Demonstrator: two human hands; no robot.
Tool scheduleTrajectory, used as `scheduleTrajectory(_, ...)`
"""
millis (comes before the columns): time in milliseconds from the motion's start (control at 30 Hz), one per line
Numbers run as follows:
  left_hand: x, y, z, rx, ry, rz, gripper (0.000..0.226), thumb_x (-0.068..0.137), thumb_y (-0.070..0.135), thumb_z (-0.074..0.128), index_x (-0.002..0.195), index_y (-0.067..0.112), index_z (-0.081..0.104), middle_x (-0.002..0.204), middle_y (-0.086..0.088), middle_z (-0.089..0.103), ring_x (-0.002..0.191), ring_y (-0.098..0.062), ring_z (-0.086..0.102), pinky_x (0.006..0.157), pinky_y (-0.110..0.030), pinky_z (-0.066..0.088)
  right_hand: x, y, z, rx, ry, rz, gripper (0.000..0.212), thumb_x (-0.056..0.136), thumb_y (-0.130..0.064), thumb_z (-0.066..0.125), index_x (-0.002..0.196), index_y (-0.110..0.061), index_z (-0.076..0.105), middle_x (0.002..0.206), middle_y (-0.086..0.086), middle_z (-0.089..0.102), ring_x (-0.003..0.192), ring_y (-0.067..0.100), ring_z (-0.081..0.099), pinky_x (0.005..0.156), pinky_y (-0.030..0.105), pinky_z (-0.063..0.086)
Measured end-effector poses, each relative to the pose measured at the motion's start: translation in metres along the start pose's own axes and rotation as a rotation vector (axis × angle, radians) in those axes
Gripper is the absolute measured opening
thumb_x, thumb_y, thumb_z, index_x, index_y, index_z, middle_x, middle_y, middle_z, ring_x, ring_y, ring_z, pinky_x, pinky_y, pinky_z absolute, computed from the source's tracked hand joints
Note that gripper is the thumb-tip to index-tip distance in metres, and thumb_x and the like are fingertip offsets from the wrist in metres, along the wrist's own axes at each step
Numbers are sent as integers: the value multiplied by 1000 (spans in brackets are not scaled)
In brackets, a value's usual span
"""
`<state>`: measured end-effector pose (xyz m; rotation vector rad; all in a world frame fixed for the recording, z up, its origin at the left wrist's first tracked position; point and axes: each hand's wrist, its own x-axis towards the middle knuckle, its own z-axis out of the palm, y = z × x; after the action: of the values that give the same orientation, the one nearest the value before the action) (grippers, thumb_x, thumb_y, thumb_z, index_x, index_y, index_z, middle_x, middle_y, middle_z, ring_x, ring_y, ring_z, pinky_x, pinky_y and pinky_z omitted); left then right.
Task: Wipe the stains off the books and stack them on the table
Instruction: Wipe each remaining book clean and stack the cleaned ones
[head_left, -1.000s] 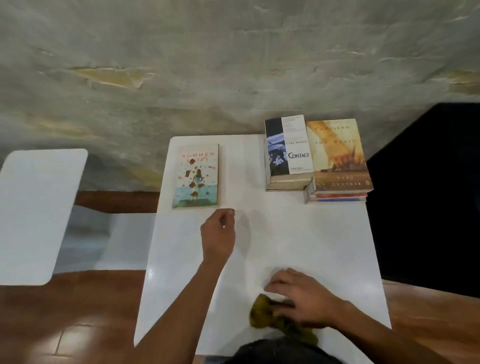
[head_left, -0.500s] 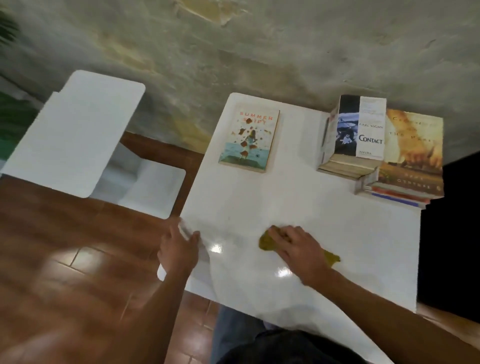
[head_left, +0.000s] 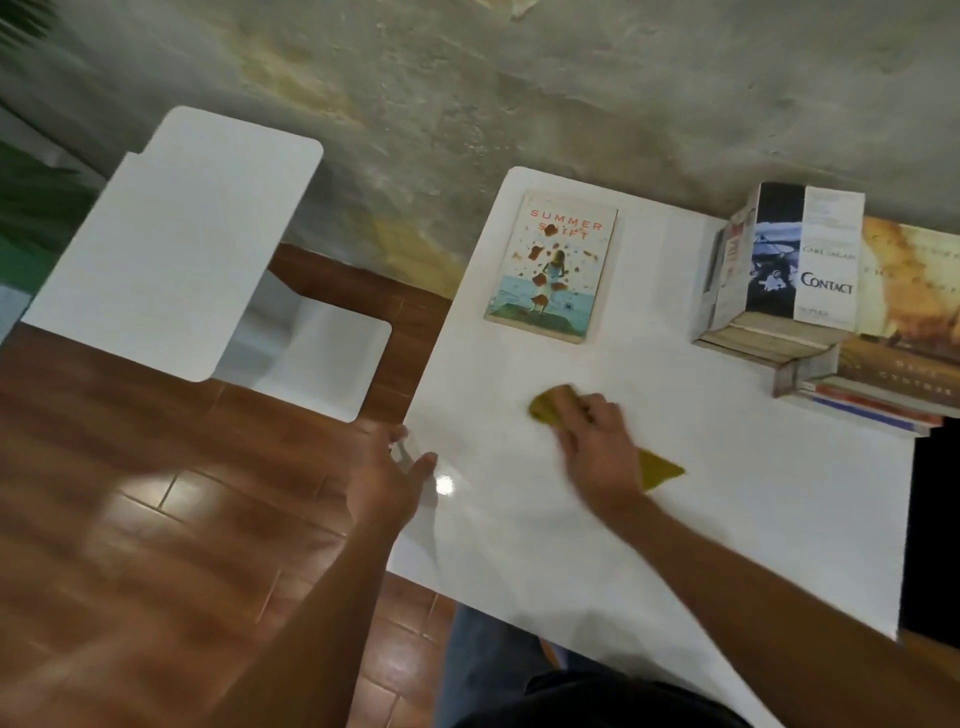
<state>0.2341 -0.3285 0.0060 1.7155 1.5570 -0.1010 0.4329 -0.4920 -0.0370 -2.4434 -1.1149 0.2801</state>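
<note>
Since the earlier frame, the right hand (head_left: 597, 452) had slid the yellow cloth (head_left: 550, 408) further up the counter (head_left: 727, 519) toward the Summer book (head_left: 553, 267), fingers pressed flat on it. The left hand (head_left: 387, 480) rested open at the counter's left edge, below that book. The Contact book (head_left: 800, 260) topped a stack right of the Summer book, touching another stack (head_left: 904, 364) beyond it.

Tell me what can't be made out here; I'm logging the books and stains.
Head view only:
- Rightmost book: frame edge cuts it off; title too faint.
- Books beneath Contact: covers hidden.
- Yellow cloth: middle hidden under right hand.
- Left hand: motion-blurred at the table edge.
</note>
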Motion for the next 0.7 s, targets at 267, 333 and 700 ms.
scheduleTrajectory(267, 16, -3, -16, -56, -30, 78, 26, 103, 35, 51, 114, 14, 62, 100, -1, 66, 86, -14, 62, 67, -22, 44, -28, -88, 42, -2, -96, -518, 46, 83, -29, 77, 125, -17, 66, 102, 4, 66, 89, 18, 57, 82, 30, 53)
scheduleTrajectory(333, 23, -2, -21, -97, -49, 41, 20, 100, 32, 60, 105, 13, 62, 91, 1, 66, 80, -10, 60, 62, -21, 42, -6, -73, 41, -3, -50, -431, 41, 91, -26, 66, 130, -15, 64, 107, 4, 63, 90, 20, 52, 77, 34, 55)
scheduleTrajectory(700, 75, 21, -31, 33, -262, 82, 31, 94, 37, 68, 96, 6, 68, 88, -7, 70, 78, -19, 64, 74, -31, 50, 81, -29, -8, 182, -210, 129, 45, 91, -24, 70, 135, -18, 62, 115, 2, 57, 108, 24, 55, 98, 40, 49)
